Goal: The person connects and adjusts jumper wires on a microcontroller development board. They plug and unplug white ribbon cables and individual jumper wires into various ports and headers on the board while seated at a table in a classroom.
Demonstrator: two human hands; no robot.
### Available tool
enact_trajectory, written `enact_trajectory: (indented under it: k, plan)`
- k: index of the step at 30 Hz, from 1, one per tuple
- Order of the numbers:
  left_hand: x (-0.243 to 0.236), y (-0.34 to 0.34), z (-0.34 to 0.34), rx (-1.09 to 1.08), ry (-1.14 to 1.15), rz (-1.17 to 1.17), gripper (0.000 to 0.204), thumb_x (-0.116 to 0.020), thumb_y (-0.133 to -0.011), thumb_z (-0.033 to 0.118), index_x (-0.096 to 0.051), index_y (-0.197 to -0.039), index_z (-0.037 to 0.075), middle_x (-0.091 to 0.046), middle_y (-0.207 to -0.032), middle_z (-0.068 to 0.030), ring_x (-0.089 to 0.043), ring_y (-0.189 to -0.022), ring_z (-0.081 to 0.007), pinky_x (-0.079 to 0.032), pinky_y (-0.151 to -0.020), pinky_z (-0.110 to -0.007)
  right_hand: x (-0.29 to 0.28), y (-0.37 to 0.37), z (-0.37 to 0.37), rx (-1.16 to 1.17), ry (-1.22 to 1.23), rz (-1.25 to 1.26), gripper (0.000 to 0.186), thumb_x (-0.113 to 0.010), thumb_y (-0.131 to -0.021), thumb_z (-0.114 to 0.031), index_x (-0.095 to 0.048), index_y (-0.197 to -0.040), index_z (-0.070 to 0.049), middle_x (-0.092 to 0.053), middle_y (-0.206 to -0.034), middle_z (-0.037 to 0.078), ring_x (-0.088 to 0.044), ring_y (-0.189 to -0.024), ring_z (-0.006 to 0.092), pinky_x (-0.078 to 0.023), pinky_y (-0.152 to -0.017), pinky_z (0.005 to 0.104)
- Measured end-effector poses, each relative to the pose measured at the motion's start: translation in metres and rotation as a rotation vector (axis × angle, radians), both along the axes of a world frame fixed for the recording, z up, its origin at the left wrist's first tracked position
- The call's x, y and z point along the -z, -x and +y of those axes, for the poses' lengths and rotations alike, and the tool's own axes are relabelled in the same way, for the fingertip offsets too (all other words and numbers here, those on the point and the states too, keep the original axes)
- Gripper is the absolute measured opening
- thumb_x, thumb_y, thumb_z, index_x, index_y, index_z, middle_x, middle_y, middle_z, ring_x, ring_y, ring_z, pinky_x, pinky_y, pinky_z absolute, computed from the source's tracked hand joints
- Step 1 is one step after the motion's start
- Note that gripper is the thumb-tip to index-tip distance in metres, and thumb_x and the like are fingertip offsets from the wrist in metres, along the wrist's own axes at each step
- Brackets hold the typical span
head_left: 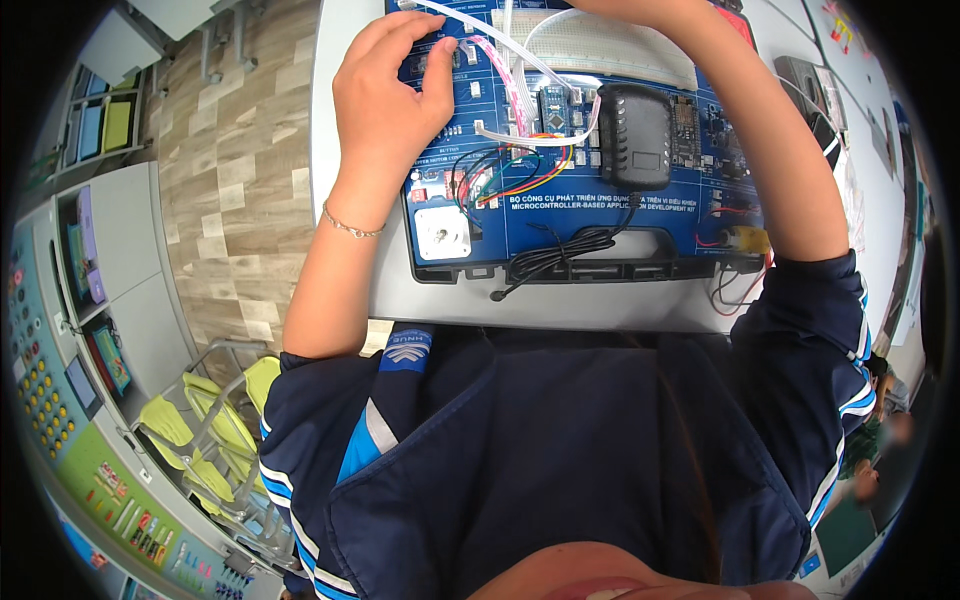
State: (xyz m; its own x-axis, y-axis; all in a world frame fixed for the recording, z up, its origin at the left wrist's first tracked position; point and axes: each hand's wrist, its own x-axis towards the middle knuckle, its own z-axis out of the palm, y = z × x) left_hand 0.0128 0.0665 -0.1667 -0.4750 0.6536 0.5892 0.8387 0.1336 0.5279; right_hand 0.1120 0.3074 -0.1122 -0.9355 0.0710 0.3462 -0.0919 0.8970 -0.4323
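Over the upper left of a blue microcontroller training board (590, 225), my left hand (390, 95) bends its thumb and forefinger toward each other at the white cables. A pink-and-white ribbon cable (508, 85) begins at the fingertips, and a white cable (515, 48) passes beside them. Which of the two is pinched is hard to see. My right hand (640, 8) reaches past the top edge of the picture by the white breadboard (620, 48); its fingers are out of sight. A small blue module (555, 108) sits where the cables meet.
A black power adapter (636, 138) lies on the board, its coiled cord (565, 252) hanging toward the near edge. Coloured jumper wires (530, 185) loop near a stepper motor (442, 233). The board rests in a black case on a white table (480, 308). Green chairs (215, 420) stand at left.
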Motion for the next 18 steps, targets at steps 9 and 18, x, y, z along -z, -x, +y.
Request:
enact_trajectory:
  k: [9,18]
  plan:
    - [-0.002,0.011,-0.003,0.082,0.012,-0.057,0.021,-0.073,-0.087,0.008,-0.076,-0.108,0.006,-0.073,-0.114,-0.009,-0.069,-0.106,-0.0239,-0.052,-0.095,-0.032,-0.044,-0.009,-0.015,0.072,-0.011,-0.05,0.013,-0.075,-0.083,-0.014,-0.075,-0.084,-0.001,-0.072,-0.073,0.011,-0.068,-0.065,0.0188,-0.055,-0.064,0.0322]
    - [-0.03,-0.013,-0.02,0.174,0.057,-0.104,0.035,-0.085,-0.077,0.014,-0.075,-0.11,0.006,-0.071,-0.114,-0.01,-0.066,-0.108,-0.0244,-0.05,-0.098,-0.035,-0.043,-0.035,-0.029,0.03,0.28,-0.074,0.029,-0.067,-0.092,-0.006,-0.059,-0.12,0.0,-0.069,-0.09,0.006,-0.066,-0.085,0.0152,-0.053,-0.08,0.0312]
